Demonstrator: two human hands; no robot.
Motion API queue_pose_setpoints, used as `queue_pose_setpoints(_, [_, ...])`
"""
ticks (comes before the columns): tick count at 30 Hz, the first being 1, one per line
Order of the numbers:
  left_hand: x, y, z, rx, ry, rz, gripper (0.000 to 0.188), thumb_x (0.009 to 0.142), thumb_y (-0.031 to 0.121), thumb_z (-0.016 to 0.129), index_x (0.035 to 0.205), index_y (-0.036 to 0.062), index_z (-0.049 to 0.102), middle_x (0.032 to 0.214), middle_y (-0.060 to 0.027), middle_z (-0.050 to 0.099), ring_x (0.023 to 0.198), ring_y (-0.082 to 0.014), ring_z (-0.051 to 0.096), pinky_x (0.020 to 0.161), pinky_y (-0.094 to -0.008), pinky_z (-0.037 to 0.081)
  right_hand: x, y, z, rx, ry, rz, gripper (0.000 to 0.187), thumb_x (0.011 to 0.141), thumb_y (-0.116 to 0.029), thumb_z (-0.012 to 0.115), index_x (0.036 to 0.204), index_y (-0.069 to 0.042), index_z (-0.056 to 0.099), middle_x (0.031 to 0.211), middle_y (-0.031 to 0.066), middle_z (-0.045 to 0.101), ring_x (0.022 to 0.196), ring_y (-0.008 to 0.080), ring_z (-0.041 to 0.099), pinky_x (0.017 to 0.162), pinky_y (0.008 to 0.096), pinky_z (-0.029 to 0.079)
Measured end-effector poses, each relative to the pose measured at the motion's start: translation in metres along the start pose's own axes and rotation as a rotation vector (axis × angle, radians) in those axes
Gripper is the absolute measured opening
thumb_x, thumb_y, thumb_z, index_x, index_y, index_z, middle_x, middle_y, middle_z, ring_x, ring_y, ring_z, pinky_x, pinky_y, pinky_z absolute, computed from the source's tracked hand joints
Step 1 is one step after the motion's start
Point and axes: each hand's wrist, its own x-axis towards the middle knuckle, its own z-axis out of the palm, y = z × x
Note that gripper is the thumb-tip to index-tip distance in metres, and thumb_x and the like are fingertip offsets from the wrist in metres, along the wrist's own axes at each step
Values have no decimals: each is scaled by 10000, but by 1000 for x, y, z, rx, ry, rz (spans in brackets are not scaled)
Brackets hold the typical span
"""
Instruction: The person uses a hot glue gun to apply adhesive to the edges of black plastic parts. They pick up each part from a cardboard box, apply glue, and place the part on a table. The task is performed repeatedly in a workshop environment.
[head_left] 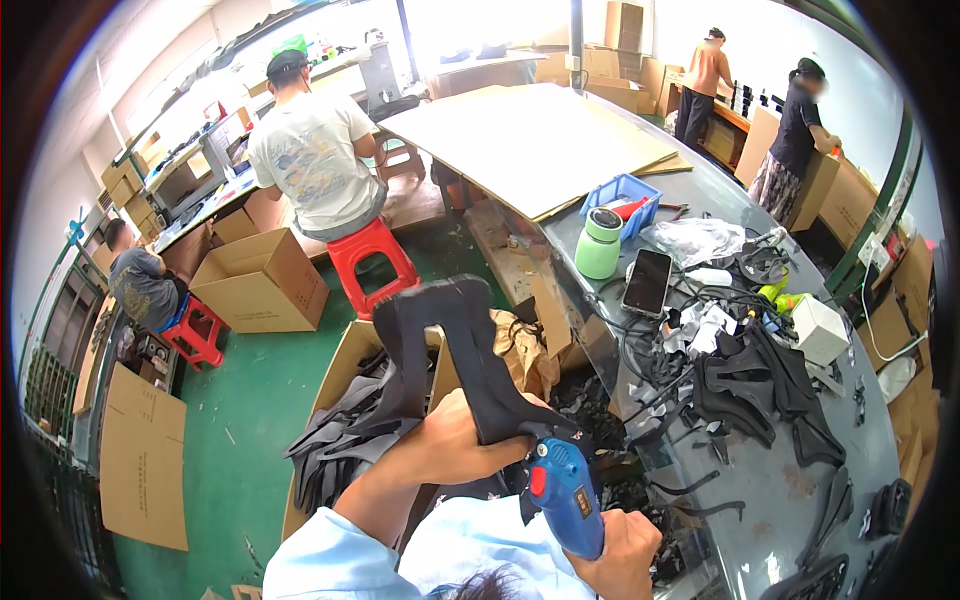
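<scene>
My left hand [460, 440] is closed on a black, U-shaped piece of soft padded material [408, 335], held up over my lap. Its curved end points away from me. In my right hand [622, 555] is a blue handheld power tool [567, 492] with a red button. The tool's head meets the lower right end of the black piece, close to my left fingers; its working tip is hidden. Left of my forearm, more black pieces [345, 450] fill an open carton. Dark scraps [590, 405] lie beneath the table's edge.
The grey table [770, 505] to my right bears black parts [750, 385], a phone [648, 283], a green bottle [598, 245], a blue basket [648, 212] and a white box [820, 330]. Ahead, a person [318, 150] sits on a red stool [372, 262] near a carton [265, 285].
</scene>
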Motion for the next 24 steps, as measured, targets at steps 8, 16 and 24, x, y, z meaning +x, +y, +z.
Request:
queue_pose_setpoints(8, [3,-22,20,43,-2,146,342,702,57,639,1039,3,609,931,-143,615,834,-280,605,719,-334,485,3,-5,-3,231,-122,68,440,627,-312,787,790,-17,504,597,154,489,550,356,514,497,426,400])
queue_pose_setpoints(16, [5,-40,50,37,30,175,271,763,91,617,1031,53,621,970,-70,613,808,-229,584,675,-328,483,17,-21,-11,453,-134,148,422,590,-200,819,749,-26,469,612,164,514,563,369,545,504,412,428])
queue_pose_setpoints(24, [-5,-51,71,-18,-14,89,235,811,122,590,1034,55,617,965,-53,613,810,-229,581,666,-340,482,24,-25,-19,486,-132,134,455,566,-201,831,727,-36,439,598,157,488,549,371,525,491,416,410])
